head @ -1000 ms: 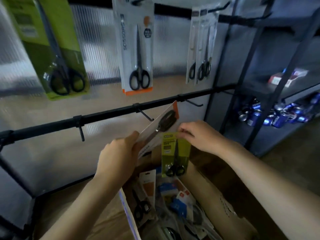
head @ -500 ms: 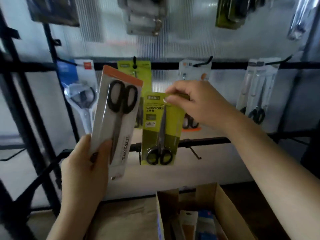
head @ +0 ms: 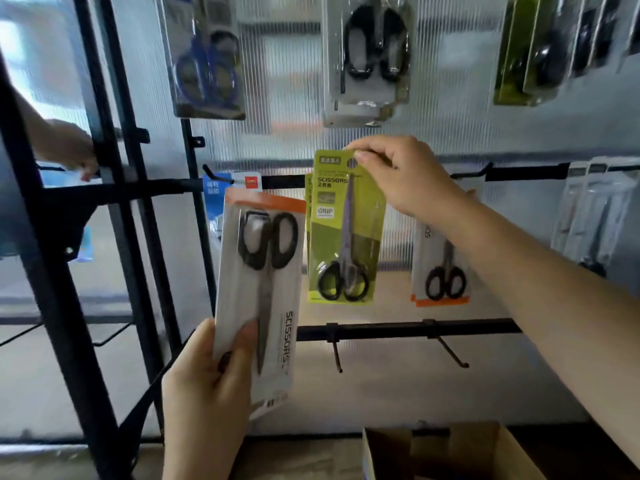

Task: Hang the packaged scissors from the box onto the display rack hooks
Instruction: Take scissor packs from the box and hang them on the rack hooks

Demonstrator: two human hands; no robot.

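Landmark: the black horizontal middle rail (head: 284,181) of the display rack. Right hand (head: 398,178) pinches the top edge of the green carded pack of small black-handled scissors (head: 343,233) beside its hang hole; the hole now sits level with the rail, where half a second ago the pack hung below it. A matching green pack appears to hang on the rail directly behind; its hook is hidden, so engagement cannot be confirmed. Left hand (head: 211,375) grips the lower end of the white, orange-topped pack of large black-handled scissors (head: 259,296), upright, left of the green pack and mostly below the rail; position unchanged. The brown cardboard box (head: 450,448) lies well below the rail, at the frame's foot. Judgement: green pack is on final approach; white pack awaits a free hook.
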